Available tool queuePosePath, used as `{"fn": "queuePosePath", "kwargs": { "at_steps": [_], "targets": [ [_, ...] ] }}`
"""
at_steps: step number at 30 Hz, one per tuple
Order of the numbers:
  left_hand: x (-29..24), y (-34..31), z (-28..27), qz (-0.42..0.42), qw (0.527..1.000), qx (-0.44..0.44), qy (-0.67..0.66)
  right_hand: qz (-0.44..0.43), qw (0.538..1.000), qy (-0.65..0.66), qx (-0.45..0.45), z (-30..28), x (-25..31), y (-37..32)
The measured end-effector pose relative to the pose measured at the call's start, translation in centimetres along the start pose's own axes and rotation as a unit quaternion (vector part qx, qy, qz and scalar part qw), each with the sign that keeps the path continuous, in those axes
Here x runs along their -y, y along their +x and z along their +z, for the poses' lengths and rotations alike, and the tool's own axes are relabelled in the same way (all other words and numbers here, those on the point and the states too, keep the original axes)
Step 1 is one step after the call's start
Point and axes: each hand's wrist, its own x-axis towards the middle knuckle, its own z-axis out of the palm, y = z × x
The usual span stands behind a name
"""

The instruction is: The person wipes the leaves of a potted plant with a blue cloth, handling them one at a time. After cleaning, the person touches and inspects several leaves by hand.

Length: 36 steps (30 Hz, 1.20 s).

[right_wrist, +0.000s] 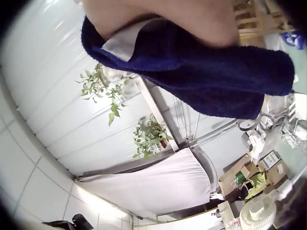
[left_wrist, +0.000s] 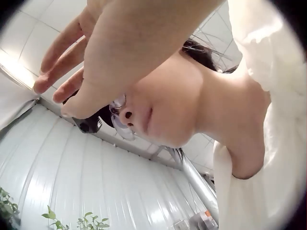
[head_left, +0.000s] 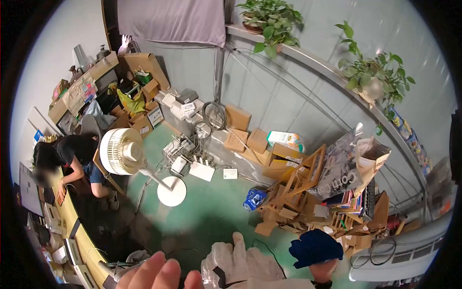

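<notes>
At the bottom edge of the head view is my left hand [head_left: 161,274], its fingers slightly bent and apart, holding nothing. The left wrist view shows the same hand [left_wrist: 103,57] raised near the wearer's head. My right hand [head_left: 323,270] grips a dark blue cloth [head_left: 315,248], which hangs over and hides most of its fingers. In the right wrist view the fuzzy blue cloth [right_wrist: 201,76] spreads out below the hand [right_wrist: 187,19]. White clothing [head_left: 240,265] lies between the two hands in the head view.
A white standing fan [head_left: 122,151] is on the green floor. Someone [head_left: 77,154] sits at the desk [head_left: 72,221] on the left. Cardboard boxes [head_left: 236,139], a wooden chair frame [head_left: 305,173], a blue bag [head_left: 254,198] and cables stand along the wall.
</notes>
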Motion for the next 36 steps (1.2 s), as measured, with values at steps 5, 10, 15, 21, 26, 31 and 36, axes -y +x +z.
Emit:
{"fn": "queuePosePath", "kwargs": {
  "at_steps": [5, 10, 15, 21, 26, 31, 36],
  "targets": [
    [2.2, 0.6, -0.1, -0.053, 0.999, 0.0, -0.003, 0.075, 0.987, 0.144, -0.008, 3.9, -1.2, 3.3],
    [4.9, 1.9, 2.2, -0.099, 0.994, -0.019, -0.039, 0.016, 0.995, 0.019, 0.093, 5.8, -3.5, 8.8],
    [9.4, 4.8, 7.4, -0.06, 0.997, -0.044, 0.011, 0.043, 0.984, 0.108, 0.135, 10.1, -5.0, 16.1],
    [16.0, 9.4, 15.5, -0.026, 0.994, 0.087, 0.065, 0.091, 0.951, 0.284, 0.085, 14.4, -5.8, 24.5],
    [22.3, 11.3, 24.1, -0.042, 0.989, 0.144, -0.014, 0.077, 0.933, 0.349, 0.03, 18.7, -6.1, 29.3],
    [29.0, 11.3, 32.3, -0.073, 0.971, 0.18, -0.137, 0.033, 0.922, 0.385, -0.03, 22.2, -7.9, 33.2],
    [33.0, 12.8, 38.7, -0.094, 0.941, 0.193, -0.262, -0.03, 0.944, 0.324, -0.054, 26.2, -7.6, 35.7]
  ]
}}
